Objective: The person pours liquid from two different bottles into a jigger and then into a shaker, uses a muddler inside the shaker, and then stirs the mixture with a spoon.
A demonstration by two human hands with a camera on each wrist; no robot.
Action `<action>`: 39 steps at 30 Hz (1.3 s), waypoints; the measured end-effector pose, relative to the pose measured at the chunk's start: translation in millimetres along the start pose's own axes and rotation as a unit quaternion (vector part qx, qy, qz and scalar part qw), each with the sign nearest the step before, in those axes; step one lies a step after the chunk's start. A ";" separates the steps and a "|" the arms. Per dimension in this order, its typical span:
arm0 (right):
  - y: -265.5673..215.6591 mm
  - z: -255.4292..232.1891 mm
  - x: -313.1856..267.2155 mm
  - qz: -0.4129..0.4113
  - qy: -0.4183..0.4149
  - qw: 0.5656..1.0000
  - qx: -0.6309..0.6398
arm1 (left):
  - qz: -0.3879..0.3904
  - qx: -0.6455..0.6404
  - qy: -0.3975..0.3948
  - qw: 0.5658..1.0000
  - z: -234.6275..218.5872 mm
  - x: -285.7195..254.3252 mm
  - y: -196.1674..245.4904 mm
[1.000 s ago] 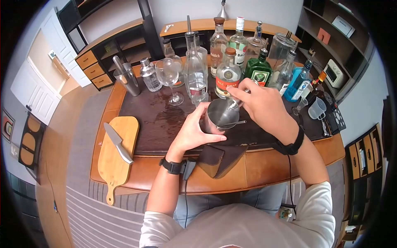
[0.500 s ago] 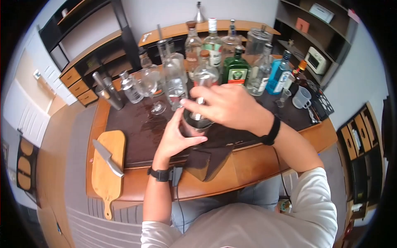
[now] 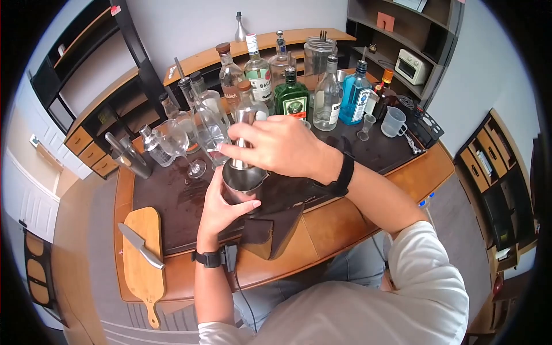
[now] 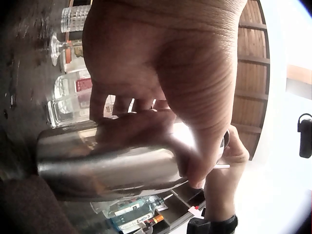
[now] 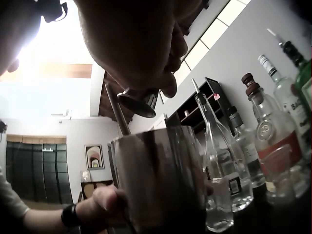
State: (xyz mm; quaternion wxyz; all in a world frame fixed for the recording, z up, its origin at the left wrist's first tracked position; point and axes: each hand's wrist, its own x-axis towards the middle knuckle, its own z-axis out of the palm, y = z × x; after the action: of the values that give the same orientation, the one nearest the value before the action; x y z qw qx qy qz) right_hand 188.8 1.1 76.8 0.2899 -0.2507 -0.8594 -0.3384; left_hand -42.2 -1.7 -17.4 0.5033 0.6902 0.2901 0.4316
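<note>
- Grasping the metal cup (image 3: pixel 244 185) with the left hand (image 3: pixel 220 206), curled round its side, over the worktop (image 3: pixel 172 198), near the clear bottle (image 3: pixel 211 131).
- Pinching the metal jigger (image 3: pixel 245 117) in the right hand (image 3: pixel 279 146), just above the cup's mouth.
- Also visible: a thin rod (image 5: pixel 117 109) leaning in the cup; at left, a knife (image 3: pixel 140 244) on a wooden board (image 3: pixel 144 279).

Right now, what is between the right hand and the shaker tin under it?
A metal jigger: the right hand holds it over the shaker tin's open mouth. Both the head and right wrist views show it.
</note>
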 end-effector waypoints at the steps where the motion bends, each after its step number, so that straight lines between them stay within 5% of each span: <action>1: 1.7 -0.4 2.2 0.002 -0.003 1.000 0.005 | 0.014 0.009 0.002 1.000 -0.4 2.2 -2.9; 7: -2.9 1.4 4.9 0.032 -0.010 0.999 0.024 | 0.002 -0.013 0.004 1.000 2.4 2.0 1.1; 12: 11.0 -11.6 -14.9 0.196 0.025 0.971 0.134 | -0.004 -0.002 0.012 1.000 1.7 -0.5 2.7; 14: 29.6 -21.5 -30.5 0.281 0.111 0.931 0.203 | -0.004 -0.001 0.010 1.000 0.5 -1.2 -0.1; 16: 53.8 -31.4 -66.3 0.425 0.033 0.873 0.236 | -0.014 -0.023 0.007 1.000 1.0 -1.0 4.2; 18: 76.8 -20.1 -108.8 0.462 0.081 0.842 0.267 | -0.004 -0.019 0.008 1.000 2.0 -0.6 3.4; 21: 96.8 -5.2 -162.2 0.591 -0.012 0.746 0.307 | -0.018 -0.011 0.000 1.000 1.4 -0.3 8.6; 28: 105.6 46.4 -233.0 0.654 -0.009 0.645 0.394 | 0.006 0.005 0.013 1.000 0.9 0.3 1.6; 39: 92.5 39.4 -235.1 0.633 -0.133 0.707 0.286 | 0.005 0.000 0.015 1.000 0.3 1.6 -2.0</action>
State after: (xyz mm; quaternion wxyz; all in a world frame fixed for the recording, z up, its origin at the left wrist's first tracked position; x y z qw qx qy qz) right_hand 399.8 34.3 -63.6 0.3763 -0.6836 -0.5842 0.2232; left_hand -41.1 0.2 -18.9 0.4969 0.6850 0.2938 0.4445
